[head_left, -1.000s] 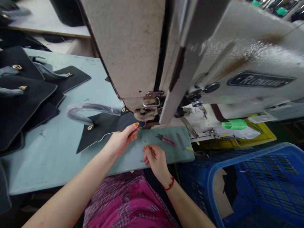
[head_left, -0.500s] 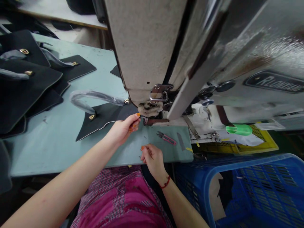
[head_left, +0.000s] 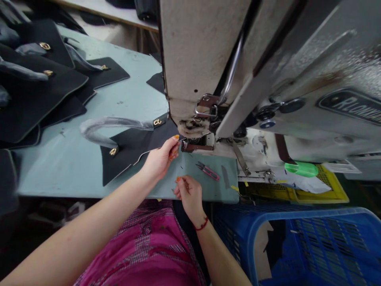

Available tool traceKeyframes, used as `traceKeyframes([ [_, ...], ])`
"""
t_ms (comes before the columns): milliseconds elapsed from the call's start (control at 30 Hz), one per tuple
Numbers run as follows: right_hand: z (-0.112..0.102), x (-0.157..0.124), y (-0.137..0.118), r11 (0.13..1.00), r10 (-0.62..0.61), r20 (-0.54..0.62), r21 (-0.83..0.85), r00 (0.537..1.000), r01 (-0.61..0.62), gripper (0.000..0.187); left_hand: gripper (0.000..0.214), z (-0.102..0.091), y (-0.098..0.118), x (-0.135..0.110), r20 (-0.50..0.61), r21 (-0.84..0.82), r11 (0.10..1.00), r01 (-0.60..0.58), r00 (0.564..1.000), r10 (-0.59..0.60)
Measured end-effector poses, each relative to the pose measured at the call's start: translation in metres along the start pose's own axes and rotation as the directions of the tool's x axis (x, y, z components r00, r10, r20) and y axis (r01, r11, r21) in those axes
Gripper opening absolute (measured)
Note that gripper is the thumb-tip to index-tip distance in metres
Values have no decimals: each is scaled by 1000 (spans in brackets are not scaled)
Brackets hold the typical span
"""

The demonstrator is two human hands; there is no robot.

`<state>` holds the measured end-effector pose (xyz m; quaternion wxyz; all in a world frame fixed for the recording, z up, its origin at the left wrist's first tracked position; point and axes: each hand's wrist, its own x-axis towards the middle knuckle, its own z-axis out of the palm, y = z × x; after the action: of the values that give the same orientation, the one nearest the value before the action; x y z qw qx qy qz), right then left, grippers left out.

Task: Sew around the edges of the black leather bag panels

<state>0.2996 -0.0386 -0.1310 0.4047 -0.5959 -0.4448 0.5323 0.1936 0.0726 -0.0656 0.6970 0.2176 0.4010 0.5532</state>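
Observation:
A black leather bag panel point(head_left: 131, 153) with gold rings and a plastic-wrapped handle point(head_left: 111, 126) lies on the pale green table point(head_left: 68, 167), its right edge under the sewing machine point(head_left: 244, 75). My left hand point(head_left: 162, 159) pinches that edge right beside the presser foot point(head_left: 196, 145). Near the table's front edge my right hand point(head_left: 187, 194) is loosely curled, fingertips pinched together, perhaps on a thread too thin to make out.
Pink thread snips point(head_left: 208, 171) lie on the table right of my hands. Stacked black panels point(head_left: 38, 91) fill the far left. A blue plastic crate point(head_left: 303, 246) stands at the lower right, with a yellow tray point(head_left: 330, 186) and a green cup point(head_left: 300, 169) beyond it.
The view has shifted, so the table and machine sit further right and higher. My left hand stays pinched on the panel edge at the foot; my right hand has barely moved.

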Motion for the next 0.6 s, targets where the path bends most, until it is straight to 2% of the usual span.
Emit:
traceKeyframes([
  [133,-1,1,3,1000,0,-1,30,1000,0,37,32,10,-11,-8,-132,-70,996,-58,990,49],
  [267,-1,3,5,999,-1,-8,54,1000,2,36,32,24,-23,-12,-324,-81,989,-122,942,90],
  [333,-2,4,3,999,-27,-56,41,998,30,36,28,31,-30,-14,-406,-59,989,-136,908,100],
  [400,-4,5,-3,997,-78,-128,14,989,80,33,26,37,-37,-22,-438,-52,988,-147,892,109],
  [433,-6,5,-8,994,-111,-160,3,981,113,31,26,39,-38,-29,-433,-56,987,-154,894,114],
  [500,-8,7,-22,984,-176,-201,-10,964,178,31,26,39,-36,-51,-353,-60,987,-148,928,118],
  [600,-5,15,-47,980,-173,-188,69,967,189,36,19,29,-6,-89,-125,37,997,-70,989,74],
])
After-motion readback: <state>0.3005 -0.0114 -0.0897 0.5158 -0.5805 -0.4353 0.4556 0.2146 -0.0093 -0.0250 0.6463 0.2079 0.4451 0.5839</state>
